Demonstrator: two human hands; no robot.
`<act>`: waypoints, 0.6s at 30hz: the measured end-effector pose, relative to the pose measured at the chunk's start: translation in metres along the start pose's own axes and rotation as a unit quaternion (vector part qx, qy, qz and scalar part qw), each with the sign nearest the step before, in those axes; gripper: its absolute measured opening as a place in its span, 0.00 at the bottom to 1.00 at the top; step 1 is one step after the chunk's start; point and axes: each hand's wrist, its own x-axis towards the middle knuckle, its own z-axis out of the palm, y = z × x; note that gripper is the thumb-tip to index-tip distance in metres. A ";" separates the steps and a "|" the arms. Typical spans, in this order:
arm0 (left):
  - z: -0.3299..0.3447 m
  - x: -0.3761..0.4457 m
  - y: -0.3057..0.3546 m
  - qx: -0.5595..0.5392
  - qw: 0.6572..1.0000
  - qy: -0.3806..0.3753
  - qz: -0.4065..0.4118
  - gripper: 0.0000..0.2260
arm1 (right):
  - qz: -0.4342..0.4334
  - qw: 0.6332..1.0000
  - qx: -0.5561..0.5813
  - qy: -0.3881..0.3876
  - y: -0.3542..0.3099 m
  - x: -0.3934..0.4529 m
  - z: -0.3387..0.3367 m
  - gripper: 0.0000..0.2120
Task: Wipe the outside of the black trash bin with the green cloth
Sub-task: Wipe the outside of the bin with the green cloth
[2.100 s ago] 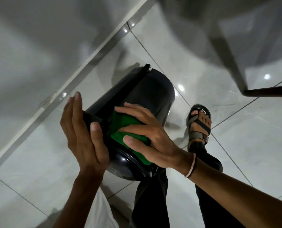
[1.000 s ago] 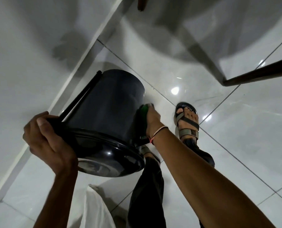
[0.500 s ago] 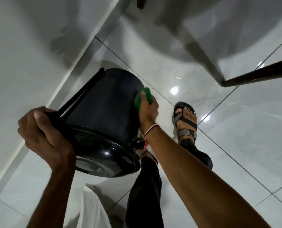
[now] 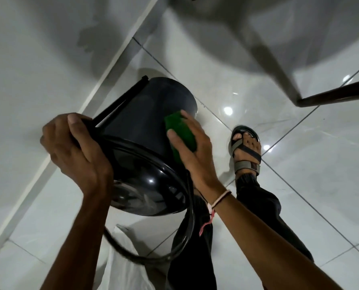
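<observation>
The black trash bin [image 4: 141, 120] is held off the floor, tilted with its shiny lid end toward me and its base pointing away. My left hand [image 4: 76, 151] grips its rim at the left, beside a black bar that runs along the bin's side. My right hand [image 4: 193, 147] presses the green cloth [image 4: 179, 130] flat against the bin's right outer wall, thumb over the cloth. A thin black ring or handle [image 4: 182, 243] dangles loose below the lid.
White glossy floor tiles lie all around, with a white wall and baseboard [image 4: 55, 151] at the left. My sandalled foot [image 4: 245, 151] stands right of the bin. A dark table edge [image 4: 333, 95] crosses the upper right. White fabric [image 4: 126, 266] shows at the bottom.
My right hand has slid the cloth along the bin's right side, back toward the lid and more onto the visible face. The thin ring now hangs below the lid. The left hand keeps its grip.
</observation>
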 end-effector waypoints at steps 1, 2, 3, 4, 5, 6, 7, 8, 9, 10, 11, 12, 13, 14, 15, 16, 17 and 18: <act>0.001 -0.001 0.003 0.002 1.000 -0.010 0.005 0.23 | -0.031 0.998 -0.034 -0.044 -0.008 0.000 0.002 0.15; 0.000 -0.001 0.010 0.003 1.000 -0.025 0.006 0.24 | -0.052 0.995 -0.051 -0.066 -0.015 0.002 0.003 0.16; -0.001 -0.002 0.011 0.003 0.999 -0.034 0.003 0.24 | -0.060 0.993 -0.061 -0.080 -0.020 0.005 0.004 0.17; -0.002 -0.003 0.013 0.000 1.000 -0.031 0.003 0.23 | -0.060 0.993 -0.062 -0.077 -0.022 0.009 0.005 0.17; -0.002 -0.005 0.017 -0.005 1.000 -0.031 0.002 0.23 | -0.056 0.994 -0.056 -0.069 -0.021 0.013 0.005 0.17; -0.002 -0.006 0.020 0.000 1.000 -0.031 0.004 0.22 | -0.048 0.996 -0.046 -0.051 -0.019 0.016 0.004 0.17; -0.002 -0.009 0.023 -0.003 0.999 -0.037 0.006 0.22 | -0.039 0.998 -0.033 -0.027 -0.015 0.019 0.001 0.17; -0.001 -0.012 0.027 -0.007 0.999 -0.042 0.012 0.21 | -0.023 1.000 -0.009 0.004 -0.011 0.022 -0.002 0.17; -0.001 -0.016 0.032 -0.016 0.999 -0.047 0.016 0.21 | -0.001 0.999 0.013 0.040 -0.006 0.027 -0.004 0.17; 0.000 -0.019 0.038 -0.022 0.998 -0.049 0.021 0.21 | 0.027 0.996 0.035 0.079 -0.001 0.032 -0.006 0.17; 0.001 -0.022 0.043 -0.026 0.998 -0.049 0.027 0.21 | 0.054 0.990 0.052 0.116 0.001 0.037 -0.008 0.16; 0.003 -0.025 0.046 -0.026 0.998 -0.049 0.034 0.20 | 0.080 0.984 0.069 0.142 0.003 0.041 -0.009 0.17; 0.005 -0.027 0.049 -0.019 0.998 -0.048 0.040 0.19 | 0.099 0.979 0.085 0.159 0.005 0.046 -0.010 0.17; 0.007 -0.027 0.052 -0.014 0.997 -0.049 0.049 0.19 | 0.117 0.973 0.092 0.176 0.007 0.050 -0.011 0.16; 0.008 -0.029 0.054 -0.011 0.997 -0.055 0.059 0.19 | 0.143 0.964 0.099 0.201 0.009 0.053 -0.012 0.15; 0.009 -0.031 0.055 -0.006 0.996 -0.058 0.074 0.18 | 0.171 0.951 0.104 0.234 0.011 0.056 -0.014 0.16; 0.009 -0.036 0.056 -0.003 0.994 -0.058 0.097 0.18 | 0.205 0.936 0.109 0.266 0.016 0.059 -0.018 0.19; 0.009 -0.041 0.057 -0.004 0.991 -0.059 0.123 0.17 | 0.237 0.920 0.113 0.291 0.021 0.061 -0.024 0.21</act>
